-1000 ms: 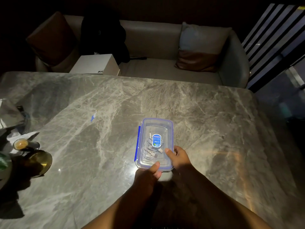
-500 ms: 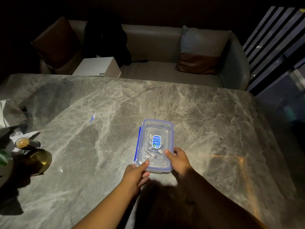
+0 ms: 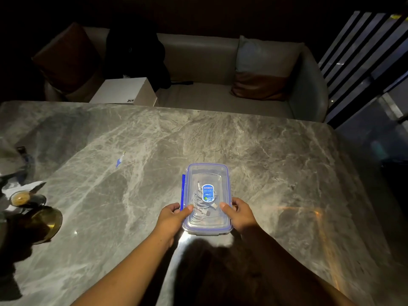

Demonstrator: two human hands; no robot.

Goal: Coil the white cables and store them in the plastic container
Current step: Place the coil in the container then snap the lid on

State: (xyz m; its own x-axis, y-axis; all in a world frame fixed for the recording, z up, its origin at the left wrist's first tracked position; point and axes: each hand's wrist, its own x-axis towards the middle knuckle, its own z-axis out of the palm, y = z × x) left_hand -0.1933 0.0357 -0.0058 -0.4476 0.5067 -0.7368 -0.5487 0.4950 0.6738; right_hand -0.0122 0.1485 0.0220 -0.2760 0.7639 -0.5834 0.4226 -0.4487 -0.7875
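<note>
The clear rectangular plastic container with a blue-edged lid (image 3: 207, 225) sits flat on the grey veined marble table (image 3: 276, 162), near the person's edge, and both hands clasp its near half. The left hand (image 3: 173, 219) grips the left long side, thumb pressed flat on the lid and the other fingers (image 3: 176, 207) curled round the wall beside a blue side latch (image 3: 183, 191) that stands out from the rim. The right hand (image 3: 240, 214) mirrors it on the right side, thumb on the lid and fingers wrapped round the edge.

The coiled white cables (image 3: 198, 205) lie inside, seen through the lid, just between the two thumbs; a metal plug end points toward the right thumb. A blue oval label (image 3: 208, 192) is stuck on the middle of the lid. The lid is glossy and see-through with rounded corners, and it lies on the box; whether it is fully snapped down cannot be told.

The tabletop is polished and reflects a bright light. A small blue and white scrap (image 3: 119, 162) lies well to the left. Beyond the table stands a smooth grey sofa (image 3: 198, 54) with a white cardboard box (image 3: 123, 91) on its seat.
</note>
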